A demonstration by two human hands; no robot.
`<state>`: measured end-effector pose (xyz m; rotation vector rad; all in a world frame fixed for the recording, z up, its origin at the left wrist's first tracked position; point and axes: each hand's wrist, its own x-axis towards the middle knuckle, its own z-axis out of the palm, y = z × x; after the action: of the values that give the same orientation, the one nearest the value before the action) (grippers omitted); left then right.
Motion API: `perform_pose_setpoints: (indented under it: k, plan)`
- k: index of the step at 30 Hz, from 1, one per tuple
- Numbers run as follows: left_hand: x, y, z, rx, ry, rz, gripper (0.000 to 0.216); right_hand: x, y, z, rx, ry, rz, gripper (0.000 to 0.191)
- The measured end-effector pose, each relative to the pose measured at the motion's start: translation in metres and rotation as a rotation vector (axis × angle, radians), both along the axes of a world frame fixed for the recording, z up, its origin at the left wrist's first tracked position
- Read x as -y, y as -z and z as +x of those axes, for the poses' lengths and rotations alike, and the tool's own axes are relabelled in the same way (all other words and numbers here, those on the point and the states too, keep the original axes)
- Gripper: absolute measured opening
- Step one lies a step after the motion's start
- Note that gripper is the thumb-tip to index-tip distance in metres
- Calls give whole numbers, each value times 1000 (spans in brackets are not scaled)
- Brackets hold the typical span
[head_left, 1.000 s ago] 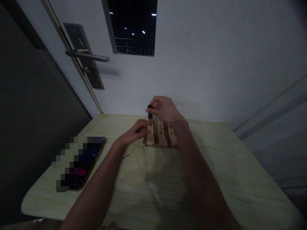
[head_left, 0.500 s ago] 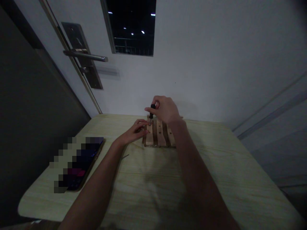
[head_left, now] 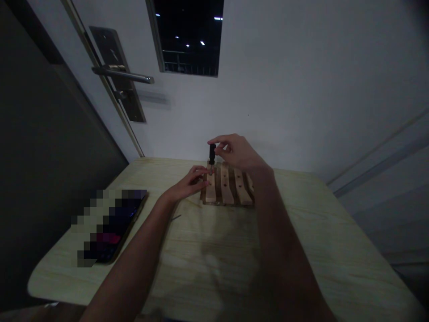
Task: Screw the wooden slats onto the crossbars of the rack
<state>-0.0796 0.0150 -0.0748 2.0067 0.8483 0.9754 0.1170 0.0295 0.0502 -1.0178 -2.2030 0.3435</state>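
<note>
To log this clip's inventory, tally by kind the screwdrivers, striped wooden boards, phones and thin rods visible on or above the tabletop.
Screwdriver: 1
Striped wooden board: 1
Phone: 1
Thin rod: 1
Total: 4

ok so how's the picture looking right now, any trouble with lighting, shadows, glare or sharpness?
Head view: dim overall, soft shadows across the tabletop; head view: small bright lights stand out in the dark window; head view: blocky pixels hide part of the phone; head view: fine detail on the black-handled screwdriver looks soft.
</note>
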Motion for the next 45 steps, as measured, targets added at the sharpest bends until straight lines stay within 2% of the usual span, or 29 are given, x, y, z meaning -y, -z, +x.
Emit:
perform_pose_setpoints:
  k: [8, 11, 15, 19, 22, 26, 35, 41, 45]
  plan:
    - [-1, 2, -2, -11, 6, 32, 31, 1, -2, 3, -54, -12, -12, 13]
    - [0, 1, -1, -5, 1, 25, 31, 1, -2, 0, -73, 29, -9, 8]
    - [2, -1, 1, 6, -19, 0, 32, 2, 1, -5, -117, 68, -57, 12]
    - [2, -2, 2, -5, -34, -8, 31, 1, 5, -8, -153, -43, -116, 13]
    - [0, 0, 1, -4, -9, 6, 31, -3, 7, -11, -140, -72, -111, 13]
    - [-1, 3, 1, 18, -8, 10, 33, -6, 9, -15, -114, -38, -93, 16]
    - [-2, 3, 1, -17, -25, 13, 33, 3, 0, -9, 47, 26, -15, 25]
    - [-1, 2, 1, -18, -12, 3, 34, 4, 0, -7, -31, -46, -20, 28]
    - [-2, 0, 2, -19, 2, 4, 34, 1, 3, -8, -60, -56, -5, 23]
